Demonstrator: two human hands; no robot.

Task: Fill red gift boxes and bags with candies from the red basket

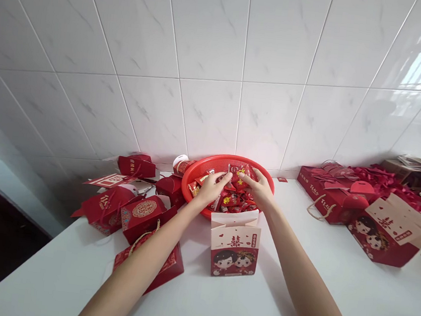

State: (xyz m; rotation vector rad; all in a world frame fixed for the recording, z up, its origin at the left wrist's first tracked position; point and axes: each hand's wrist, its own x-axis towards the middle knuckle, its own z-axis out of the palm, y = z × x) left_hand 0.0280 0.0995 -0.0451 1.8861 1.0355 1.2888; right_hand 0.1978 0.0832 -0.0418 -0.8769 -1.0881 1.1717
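Both hands are over the red basket (213, 163), fingertips down at the wrapped sweets (230, 201) inside it.

Right hand (262, 190): thumb and fingers look closed on a red packet (247, 172), above the right-hand part of the heap. Left hand (212, 187): thumb and fingers drawn together at the tips, close to the right hand's thumb. Can't tell if anything is pinched in there.

Key relation: the sweets sit right under the fingertips. The carton (234, 252) with the printed couple stands upright on the near side of the basket, between the two forearms, top flaps up, so it lies back toward the person from both hands. Its tall axis is vertical; the basket's long axis runs left-right, across the line from hands to carton. The right hand's thumb is about in line with the carton's middle, left fingertips a bit left of it. Neither hand is clearly nearer.

Around it on the white table (288, 309): red box with rope handle (163, 269) partly behind the left forearm, red box with round emblem (143, 212) just beyond. Well off to the right, a second carton (388, 231) tilted beside a long red box (316, 198). Neither hand touches any of these.
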